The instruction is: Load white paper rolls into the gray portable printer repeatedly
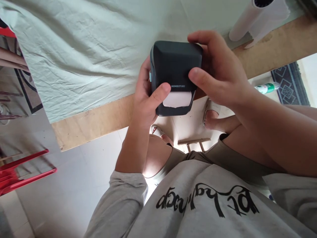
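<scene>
A small dark grey label printer [173, 66] marked NIIMBOT is held in the air just off the wooden table's [94, 124] front edge. A white label [177, 99] sticks out of its slot at the bottom. My left hand [145, 99] wraps its left side, thumb lying across the front beside the label. My right hand [218, 71] grips its right side, with fingers over the top corner and thumb on the front.
A pale green cloth [81, 49] covers most of the table. A white paper roll [255, 18] lies at the far right. Below are a tiled floor, a red stool frame [22, 172], a patterned mat [288, 84] and a green-capped bottle [267, 88].
</scene>
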`<move>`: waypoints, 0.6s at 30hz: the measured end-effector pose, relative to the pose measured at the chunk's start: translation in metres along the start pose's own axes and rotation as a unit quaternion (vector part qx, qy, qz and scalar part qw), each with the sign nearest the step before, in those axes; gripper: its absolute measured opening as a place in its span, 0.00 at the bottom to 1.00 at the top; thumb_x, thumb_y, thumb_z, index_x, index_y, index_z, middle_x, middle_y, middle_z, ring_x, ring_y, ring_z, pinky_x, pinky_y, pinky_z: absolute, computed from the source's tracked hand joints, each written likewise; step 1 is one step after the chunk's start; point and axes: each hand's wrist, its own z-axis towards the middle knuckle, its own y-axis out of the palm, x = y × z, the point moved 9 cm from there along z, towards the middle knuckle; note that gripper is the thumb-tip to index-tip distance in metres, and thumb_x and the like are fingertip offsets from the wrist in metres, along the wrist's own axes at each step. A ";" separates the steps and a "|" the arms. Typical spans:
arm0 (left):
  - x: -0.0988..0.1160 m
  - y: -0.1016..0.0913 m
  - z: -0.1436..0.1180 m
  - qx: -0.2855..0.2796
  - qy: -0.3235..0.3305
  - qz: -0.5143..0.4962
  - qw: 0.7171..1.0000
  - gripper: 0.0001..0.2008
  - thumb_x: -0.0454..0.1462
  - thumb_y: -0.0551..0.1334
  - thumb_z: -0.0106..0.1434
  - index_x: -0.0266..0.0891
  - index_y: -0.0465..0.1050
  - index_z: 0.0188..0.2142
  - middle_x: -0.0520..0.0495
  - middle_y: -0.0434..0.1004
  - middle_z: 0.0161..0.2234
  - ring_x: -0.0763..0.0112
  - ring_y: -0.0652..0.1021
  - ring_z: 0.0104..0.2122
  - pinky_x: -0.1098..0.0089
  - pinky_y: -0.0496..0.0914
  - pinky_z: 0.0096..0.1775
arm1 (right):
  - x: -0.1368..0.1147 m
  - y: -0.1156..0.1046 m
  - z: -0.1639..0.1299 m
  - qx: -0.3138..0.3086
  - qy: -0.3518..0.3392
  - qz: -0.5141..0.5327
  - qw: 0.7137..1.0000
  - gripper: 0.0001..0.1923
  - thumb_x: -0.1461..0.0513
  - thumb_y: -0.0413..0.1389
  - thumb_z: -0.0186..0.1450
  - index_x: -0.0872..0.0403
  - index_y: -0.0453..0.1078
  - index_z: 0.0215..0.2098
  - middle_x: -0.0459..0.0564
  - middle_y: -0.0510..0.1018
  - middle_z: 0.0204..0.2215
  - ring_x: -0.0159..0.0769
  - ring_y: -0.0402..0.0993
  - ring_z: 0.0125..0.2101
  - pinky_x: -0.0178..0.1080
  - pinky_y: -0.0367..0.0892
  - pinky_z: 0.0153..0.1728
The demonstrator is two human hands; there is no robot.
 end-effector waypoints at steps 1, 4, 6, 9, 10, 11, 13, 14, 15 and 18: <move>0.000 0.002 -0.001 0.001 -0.010 0.001 1.000 0.17 0.42 0.61 0.56 0.48 0.63 0.45 0.50 0.69 0.42 0.65 0.72 0.45 0.66 0.67 0.45 | 0.001 0.001 0.000 -0.007 0.009 -0.008 1.000 0.31 0.47 0.47 0.60 0.51 0.50 0.56 0.49 0.66 0.44 0.21 0.66 0.37 0.26 0.66 0.35; -0.001 0.003 -0.002 0.002 -0.024 -0.007 1.000 0.11 0.37 0.58 0.58 0.45 0.64 0.42 0.50 0.69 0.39 0.66 0.73 0.43 0.68 0.68 0.41 | 0.003 0.000 0.002 -0.001 0.021 -0.032 0.999 0.31 0.47 0.50 0.58 0.53 0.54 0.54 0.48 0.67 0.41 0.20 0.65 0.36 0.24 0.64 0.35; -0.002 0.001 -0.001 0.001 -0.028 -0.018 0.999 0.12 0.35 0.57 0.59 0.45 0.63 0.43 0.50 0.69 0.37 0.67 0.74 0.41 0.69 0.68 0.39 | 0.005 0.000 0.004 0.001 0.024 -0.051 0.998 0.31 0.46 0.51 0.57 0.53 0.56 0.53 0.48 0.67 0.40 0.19 0.64 0.35 0.24 0.63 0.34; -0.006 -0.003 0.002 -0.007 -0.034 -0.016 0.999 0.13 0.36 0.59 0.57 0.45 0.64 0.43 0.50 0.69 0.34 0.66 0.74 0.39 0.68 0.67 0.37 | 0.006 0.001 0.005 -0.007 0.017 -0.057 0.998 0.31 0.46 0.50 0.57 0.54 0.56 0.52 0.48 0.67 0.41 0.20 0.63 0.35 0.25 0.62 0.36; -0.006 -0.003 0.003 -0.014 -0.029 -0.014 0.999 0.14 0.38 0.61 0.55 0.46 0.65 0.43 0.50 0.69 0.34 0.65 0.73 0.39 0.68 0.67 0.36 | 0.006 0.001 0.005 -0.011 0.011 -0.056 0.998 0.31 0.45 0.50 0.57 0.54 0.55 0.53 0.48 0.67 0.41 0.19 0.63 0.35 0.25 0.62 0.37; -0.007 -0.003 0.004 -0.018 -0.026 -0.012 0.999 0.16 0.40 0.63 0.54 0.46 0.65 0.42 0.50 0.70 0.34 0.64 0.73 0.39 0.68 0.67 0.36 | 0.005 0.001 0.005 -0.015 0.005 -0.056 0.998 0.32 0.45 0.49 0.57 0.54 0.55 0.53 0.48 0.67 0.41 0.19 0.63 0.35 0.26 0.62 0.37; -0.007 -0.002 0.004 -0.014 -0.020 -0.007 1.000 0.17 0.42 0.64 0.52 0.46 0.66 0.42 0.50 0.70 0.34 0.65 0.73 0.38 0.69 0.67 0.35 | 0.004 0.001 0.004 -0.017 0.000 -0.069 0.997 0.33 0.45 0.48 0.57 0.55 0.54 0.53 0.47 0.66 0.42 0.18 0.62 0.33 0.26 0.61 0.36; -0.007 -0.002 0.004 -0.004 -0.020 -0.002 1.000 0.16 0.42 0.63 0.53 0.45 0.65 0.41 0.50 0.70 0.34 0.65 0.73 0.37 0.69 0.67 0.34 | 0.003 0.000 0.004 -0.015 0.000 -0.081 0.997 0.33 0.44 0.48 0.58 0.56 0.54 0.54 0.47 0.66 0.42 0.18 0.62 0.32 0.26 0.60 0.36; -0.006 0.000 0.002 0.008 -0.021 0.003 1.000 0.14 0.42 0.62 0.55 0.45 0.65 0.41 0.50 0.70 0.34 0.65 0.73 0.38 0.69 0.68 0.34 | 0.002 -0.001 0.004 -0.012 -0.001 -0.091 0.996 0.33 0.45 0.47 0.58 0.56 0.54 0.54 0.47 0.66 0.41 0.17 0.61 0.31 0.27 0.60 0.35; -0.005 0.004 0.000 0.027 -0.018 0.002 0.999 0.10 0.39 0.58 0.58 0.46 0.64 0.41 0.51 0.69 0.33 0.64 0.73 0.42 0.69 0.69 0.35 | -0.001 -0.004 0.002 -0.005 -0.010 -0.103 0.995 0.31 0.46 0.46 0.59 0.58 0.54 0.53 0.47 0.66 0.39 0.18 0.59 0.30 0.27 0.59 0.34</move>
